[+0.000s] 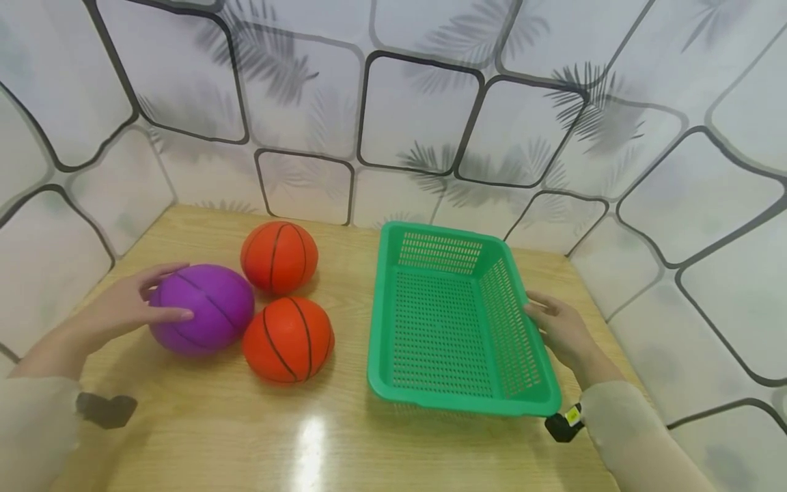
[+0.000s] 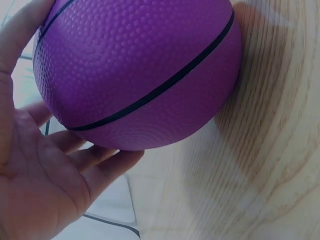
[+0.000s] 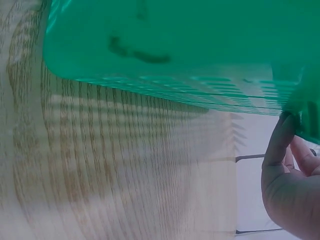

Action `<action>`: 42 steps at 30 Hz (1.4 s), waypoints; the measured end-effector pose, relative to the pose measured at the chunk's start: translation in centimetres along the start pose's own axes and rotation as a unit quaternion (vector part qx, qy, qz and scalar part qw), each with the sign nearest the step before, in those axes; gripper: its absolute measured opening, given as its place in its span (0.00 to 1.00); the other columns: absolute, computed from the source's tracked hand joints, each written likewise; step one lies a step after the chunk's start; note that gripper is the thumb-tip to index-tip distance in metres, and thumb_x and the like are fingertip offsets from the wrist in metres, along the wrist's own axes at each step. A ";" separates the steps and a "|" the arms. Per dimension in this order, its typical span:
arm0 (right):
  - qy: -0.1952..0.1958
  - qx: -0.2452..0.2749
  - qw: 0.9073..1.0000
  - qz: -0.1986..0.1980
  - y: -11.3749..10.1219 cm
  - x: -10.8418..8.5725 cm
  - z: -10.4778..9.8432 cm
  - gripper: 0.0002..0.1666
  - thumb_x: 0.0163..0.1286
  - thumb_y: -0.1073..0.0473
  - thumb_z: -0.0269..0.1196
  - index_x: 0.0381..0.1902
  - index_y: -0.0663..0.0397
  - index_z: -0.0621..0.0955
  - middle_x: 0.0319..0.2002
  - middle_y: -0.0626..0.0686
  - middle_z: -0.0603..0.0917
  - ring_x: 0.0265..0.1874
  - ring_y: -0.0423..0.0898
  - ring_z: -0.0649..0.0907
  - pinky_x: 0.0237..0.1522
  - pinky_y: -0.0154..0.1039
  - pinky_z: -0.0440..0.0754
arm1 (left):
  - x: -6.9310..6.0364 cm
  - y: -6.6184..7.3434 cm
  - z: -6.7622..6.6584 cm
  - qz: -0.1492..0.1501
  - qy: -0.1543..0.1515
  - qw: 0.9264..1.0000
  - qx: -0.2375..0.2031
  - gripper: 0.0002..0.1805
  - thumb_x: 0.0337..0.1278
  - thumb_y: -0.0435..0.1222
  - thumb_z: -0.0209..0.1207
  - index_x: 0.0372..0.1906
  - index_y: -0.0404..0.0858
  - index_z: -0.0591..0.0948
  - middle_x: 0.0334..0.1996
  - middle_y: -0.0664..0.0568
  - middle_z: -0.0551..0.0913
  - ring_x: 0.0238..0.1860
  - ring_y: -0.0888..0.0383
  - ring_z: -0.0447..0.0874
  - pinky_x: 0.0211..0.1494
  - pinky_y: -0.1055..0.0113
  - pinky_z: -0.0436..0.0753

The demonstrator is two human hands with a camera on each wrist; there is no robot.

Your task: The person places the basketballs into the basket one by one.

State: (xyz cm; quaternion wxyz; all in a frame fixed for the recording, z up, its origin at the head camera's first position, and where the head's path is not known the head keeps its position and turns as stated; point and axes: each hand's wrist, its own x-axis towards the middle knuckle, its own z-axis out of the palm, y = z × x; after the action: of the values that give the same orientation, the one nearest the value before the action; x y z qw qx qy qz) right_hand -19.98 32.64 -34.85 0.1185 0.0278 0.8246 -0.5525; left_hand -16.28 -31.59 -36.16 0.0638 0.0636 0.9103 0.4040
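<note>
A purple mini basketball [image 1: 205, 311] with dark seams is at the left of the wooden table. My left hand [image 1: 138, 304] grips it from its left side, thumb on the near side and fingers spread round the far side. In the left wrist view, fingertips of the left hand [image 2: 65, 170] touch the pebbled purple ball [image 2: 145, 65]. Right of centre is a green plastic basket [image 1: 384, 314] with slotted walls and nothing inside. Its right rim is pinched by my right hand [image 1: 568, 331]. The right wrist view has that hand [image 3: 292, 185] at the far end of the basket [image 3: 175, 40].
Two orange-red mini basketballs, one farther back [image 1: 279, 258] and one nearer [image 1: 289, 340], sit between the purple ball and the basket. Patterned walls [image 1: 418, 116] enclose the table [image 1: 246, 437] at the back and both sides.
</note>
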 end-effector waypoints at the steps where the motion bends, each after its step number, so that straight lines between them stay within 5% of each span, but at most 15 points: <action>1: 0.000 0.000 1.000 0.000 0.0 0.0 0.0 0.37 0.75 0.50 0.51 0.75 0.55 0.52 0.70 0.68 0.55 0.67 0.63 0.60 0.65 0.56 0.62 | 0.0 -0.1 0.0 0.002 0.000 1.000 -0.003 0.48 0.53 0.41 0.66 0.73 0.33 0.53 0.62 0.21 0.59 0.60 0.22 0.59 0.53 0.32 0.67; 8: 0.005 0.004 1.000 0.002 0.0 0.0 0.1 0.37 0.75 0.50 0.51 0.75 0.56 0.53 0.70 0.68 0.57 0.66 0.62 0.62 0.64 0.55 0.63 | -0.2 -1.1 -0.2 0.040 0.009 0.999 -0.001 0.48 0.48 0.37 0.69 0.72 0.32 0.56 0.61 0.23 0.64 0.60 0.23 0.59 0.53 0.32 0.67; 12: 0.005 0.007 1.000 0.004 0.0 0.0 0.1 0.37 0.75 0.50 0.51 0.75 0.56 0.53 0.70 0.67 0.57 0.66 0.62 0.63 0.64 0.54 0.63 | -0.3 -1.7 -0.5 0.066 0.025 0.997 0.016 0.49 0.43 0.36 0.72 0.71 0.36 0.60 0.61 0.27 0.66 0.59 0.26 0.62 0.52 0.61 0.75; 15: 0.005 0.010 1.000 0.005 0.0 0.0 0.1 0.37 0.75 0.50 0.51 0.75 0.56 0.53 0.70 0.67 0.56 0.66 0.62 0.62 0.65 0.54 0.62 | -0.4 -2.0 -0.9 0.072 0.033 0.997 0.014 0.50 0.42 0.35 0.73 0.73 0.43 0.60 0.62 0.30 0.66 0.59 0.27 0.62 0.43 0.79 0.70; 21: 0.005 0.006 1.000 0.002 -0.1 -0.1 0.0 0.36 0.76 0.51 0.51 0.75 0.56 0.53 0.70 0.68 0.57 0.66 0.62 0.62 0.65 0.55 0.62 | -0.2 -2.1 -1.8 0.073 0.050 0.996 -0.011 0.54 0.41 0.31 0.73 0.74 0.51 0.56 0.63 0.29 0.62 0.61 0.25 0.57 0.44 0.78 0.74; 24: 0.006 0.005 1.000 0.003 -0.1 0.0 0.0 0.36 0.75 0.51 0.51 0.74 0.56 0.53 0.70 0.68 0.57 0.66 0.62 0.62 0.64 0.55 0.62 | -0.1 -1.8 -2.3 0.077 0.069 0.995 -0.011 0.53 0.41 0.30 0.73 0.74 0.50 0.57 0.62 0.30 0.64 0.65 0.51 0.65 0.41 0.86 0.69; 28: 0.005 0.002 1.000 0.002 0.0 0.1 0.0 0.37 0.75 0.51 0.52 0.74 0.57 0.53 0.69 0.68 0.58 0.66 0.63 0.62 0.64 0.55 0.62 | 0.2 -1.2 -3.1 0.075 0.091 0.993 -0.019 0.52 0.41 0.28 0.72 0.74 0.49 0.59 0.59 0.46 0.67 0.50 0.81 0.63 0.41 0.87 0.70; 33: 0.003 -0.003 1.000 -0.002 0.1 0.1 -0.1 0.36 0.75 0.51 0.52 0.74 0.57 0.54 0.69 0.68 0.58 0.66 0.63 0.62 0.64 0.56 0.61 | 1.1 0.0 -4.3 0.076 0.105 0.991 -0.024 0.52 0.41 0.28 0.72 0.73 0.52 0.59 0.56 0.63 0.65 0.51 0.78 0.64 0.41 0.89 0.69; 42: 0.007 -0.001 1.000 -0.003 0.1 0.2 -0.2 0.36 0.75 0.51 0.52 0.74 0.57 0.55 0.68 0.68 0.61 0.64 0.61 0.66 0.63 0.55 0.64 | 3.1 3.4 -5.5 0.089 0.119 0.988 -0.051 0.51 0.41 0.27 0.72 0.72 0.54 0.61 0.54 0.61 0.70 0.47 0.77 0.69 0.38 0.85 0.74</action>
State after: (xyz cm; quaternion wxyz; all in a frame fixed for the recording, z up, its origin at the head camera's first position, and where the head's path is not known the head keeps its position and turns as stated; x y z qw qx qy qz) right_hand -20.19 32.83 -34.97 0.1107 0.0292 0.8262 -0.5516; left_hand -20.04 -32.83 -30.19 -0.0777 0.0927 0.8805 0.4583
